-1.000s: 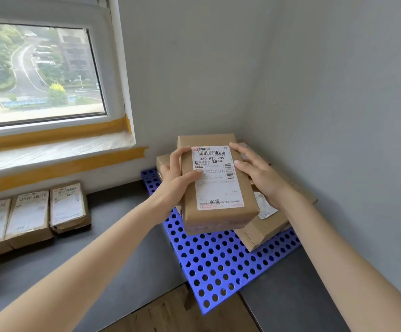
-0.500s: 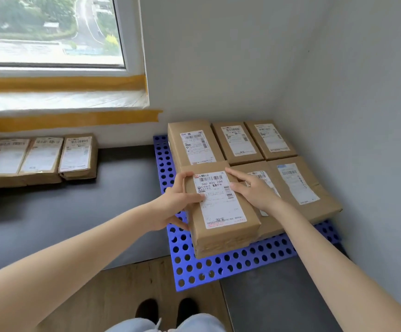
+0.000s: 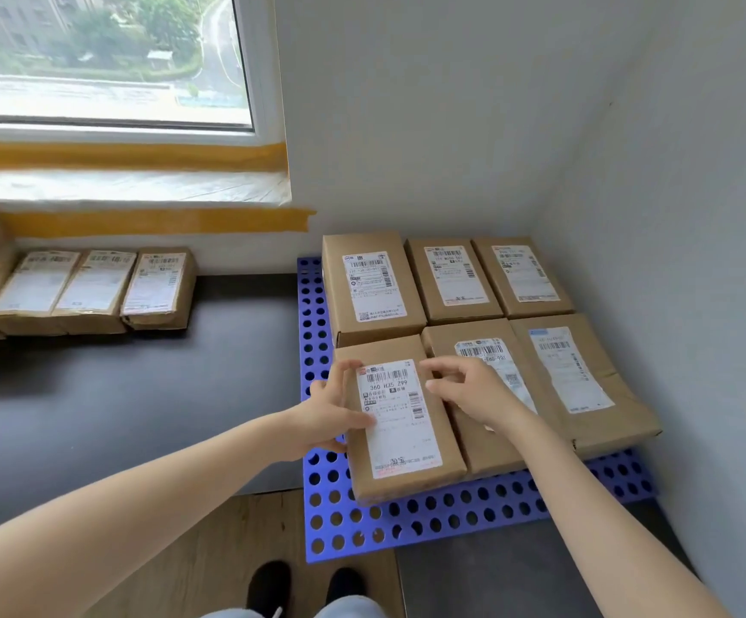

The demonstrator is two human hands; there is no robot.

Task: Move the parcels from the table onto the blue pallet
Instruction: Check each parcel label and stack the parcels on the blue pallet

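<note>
Head view: six parcels on blue pallet (image 3: 407, 519). Your left hand (image 3: 324, 412) fingers spread on front-left parcel (image 3: 400, 421), right hand (image 3: 474, 390) loosely curled above it. Three parcels (image 3: 94, 287) left on surface (image 3: 139, 394).

We are seeing a window (image 3: 103, 55) looking out on trees and a road, orange tape (image 3: 148, 221) running under its sill (plastic film is covering the ledge), grey walls (image 3: 451, 104), and wood flooring (image 3: 237, 546).
</note>
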